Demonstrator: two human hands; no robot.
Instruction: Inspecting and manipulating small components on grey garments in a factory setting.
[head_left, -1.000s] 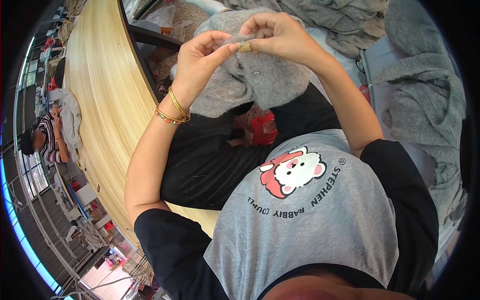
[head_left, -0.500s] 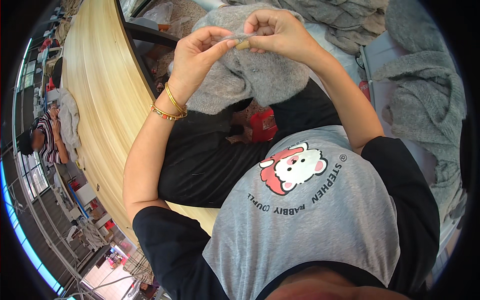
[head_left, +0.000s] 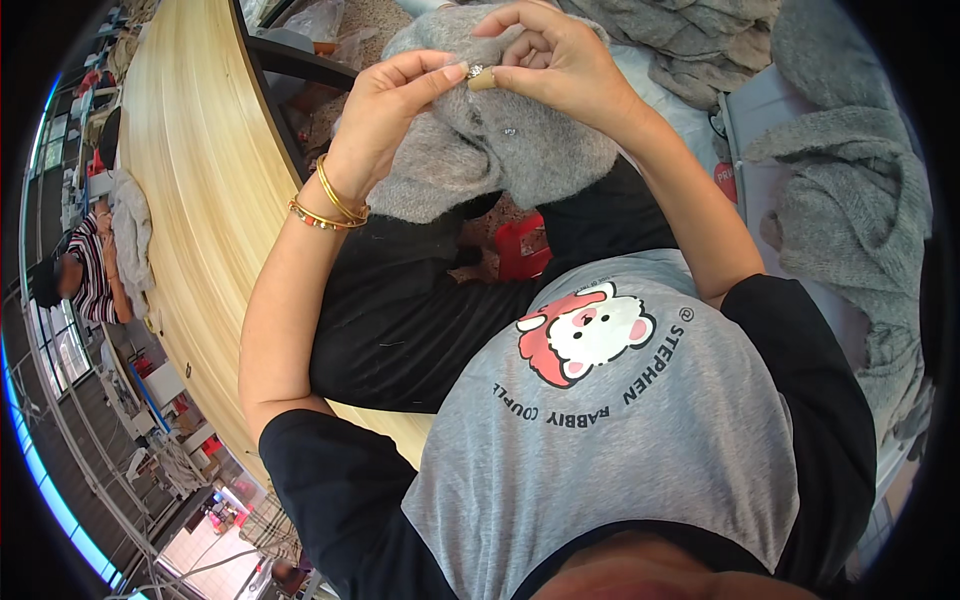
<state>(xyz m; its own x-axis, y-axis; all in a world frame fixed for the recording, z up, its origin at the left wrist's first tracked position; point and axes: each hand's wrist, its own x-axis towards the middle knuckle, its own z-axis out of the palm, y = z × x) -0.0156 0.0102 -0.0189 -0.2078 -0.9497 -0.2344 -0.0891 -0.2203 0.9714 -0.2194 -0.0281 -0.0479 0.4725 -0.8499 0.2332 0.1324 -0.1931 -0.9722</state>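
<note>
A fuzzy grey knit garment (head_left: 555,150) lies bunched over my knees. My left hand (head_left: 395,95) is closed, its thumb and forefinger pinching a small sparkly button (head_left: 475,71) above the knit. Against that button rests the tan-wrapped tip of my right thumb. The forefinger of my right hand (head_left: 565,75) is raised apart from the thumb, and the other fingers curl loosely. I see nothing held between them; any needle or thread is too fine to make out. A second sparkly button (head_left: 510,131) sits on the garment just below.
A long wooden tabletop (head_left: 200,130) curves along my left, with a dark metal frame bar (head_left: 300,58) beside it. More grey knitwear (head_left: 850,210) drapes over a pale bin at right. Something red (head_left: 522,248) shows between my knees. Another person (head_left: 95,265) works at the table's far left.
The sparkly button now shows plainly between my hands. My right forefinger has lifted away from the thumb. Both hands have shifted slightly up and left.
</note>
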